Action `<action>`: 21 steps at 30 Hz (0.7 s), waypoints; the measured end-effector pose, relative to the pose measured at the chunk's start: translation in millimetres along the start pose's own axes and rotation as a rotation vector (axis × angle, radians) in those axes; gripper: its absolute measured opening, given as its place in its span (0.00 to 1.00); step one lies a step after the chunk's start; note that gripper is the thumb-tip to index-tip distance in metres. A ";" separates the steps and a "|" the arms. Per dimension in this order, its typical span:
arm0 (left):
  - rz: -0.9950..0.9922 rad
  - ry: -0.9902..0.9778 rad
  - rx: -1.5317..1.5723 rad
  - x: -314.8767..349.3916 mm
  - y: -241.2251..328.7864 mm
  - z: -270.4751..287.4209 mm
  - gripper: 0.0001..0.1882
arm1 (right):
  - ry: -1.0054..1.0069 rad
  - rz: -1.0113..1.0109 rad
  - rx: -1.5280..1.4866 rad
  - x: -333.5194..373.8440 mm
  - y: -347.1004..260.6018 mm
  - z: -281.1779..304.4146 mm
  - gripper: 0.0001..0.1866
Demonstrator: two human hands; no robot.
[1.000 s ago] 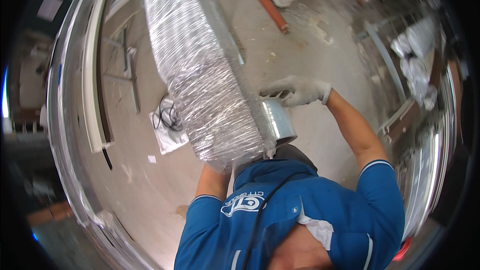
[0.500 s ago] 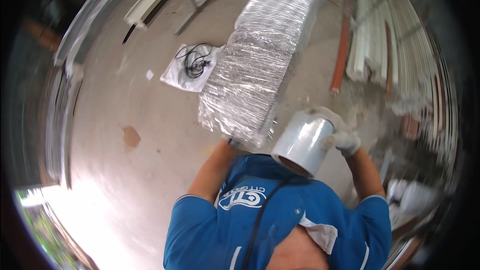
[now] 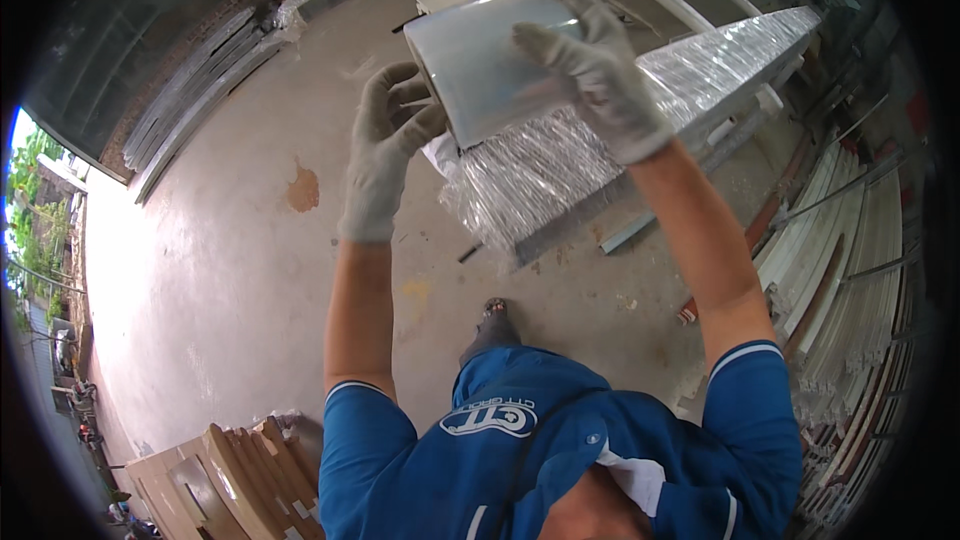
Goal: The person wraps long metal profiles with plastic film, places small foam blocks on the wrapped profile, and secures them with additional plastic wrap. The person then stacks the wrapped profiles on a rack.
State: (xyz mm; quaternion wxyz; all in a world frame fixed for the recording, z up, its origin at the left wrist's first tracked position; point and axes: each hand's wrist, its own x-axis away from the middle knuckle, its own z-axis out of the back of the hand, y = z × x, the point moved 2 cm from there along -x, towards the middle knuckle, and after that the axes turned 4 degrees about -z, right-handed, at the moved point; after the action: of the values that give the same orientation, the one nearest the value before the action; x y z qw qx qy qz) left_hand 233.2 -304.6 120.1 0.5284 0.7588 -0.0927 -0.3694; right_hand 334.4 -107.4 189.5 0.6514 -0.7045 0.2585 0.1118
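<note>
A roll of clear stretch film [image 3: 490,65] is lifted in front of me, lying sideways between my two gloved hands. My right hand [image 3: 600,70] grips its right end, thumb and fingers spread over the film. My left hand [image 3: 385,145] has its curled fingers at the roll's left end; the fingertips are partly hidden by the roll's edge. Beyond and below the roll lies a long bundle [image 3: 560,175] wrapped in shiny film, partly covered by the roll and my right hand.
Long pale profiles [image 3: 820,260] are stacked on the right. More wrapped lengths [image 3: 200,90] lie at the upper left. Brown cardboard-like boards [image 3: 220,485] stand at the lower left. A brown stain [image 3: 303,188] marks the concrete floor.
The roll has moved up and left, from beside my body to over the bundle. My left hand has left the bundle's near end and come up to the roll. My view has turned.
</note>
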 end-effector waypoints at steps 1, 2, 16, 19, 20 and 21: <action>0.073 0.027 0.078 -17.1 -20.5 5.4 0.34 | 0.020 -0.014 0.007 -16.0 19.7 -0.2 0.36; 0.122 0.046 0.174 -31.9 -47.9 11.9 0.32 | -0.039 -0.003 0.073 -28.9 37.9 -1.5 0.37; 0.736 0.502 -0.317 118.5 -350.2 35.0 0.14 | -0.191 -0.583 0.550 105.9 2.5 132.7 0.12; 0.966 0.592 0.218 191.4 -338.6 -30.0 0.14 | -0.261 -1.002 0.850 180.7 59.9 160.8 0.16; 1.010 0.635 0.447 204.8 -330.1 -49.0 0.14 | -0.287 -0.992 0.977 197.3 82.8 164.9 0.19; 1.065 0.709 0.675 217.2 -317.7 -67.6 0.15 | -0.343 -0.838 1.072 208.1 103.6 165.2 0.21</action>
State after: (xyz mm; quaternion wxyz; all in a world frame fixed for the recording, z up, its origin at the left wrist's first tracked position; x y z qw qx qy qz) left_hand 352.6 -235.5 -245.5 0.3718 0.8067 -0.3817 0.2553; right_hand 486.3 6.5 -23.3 0.9288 -0.2989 -0.1219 -0.1821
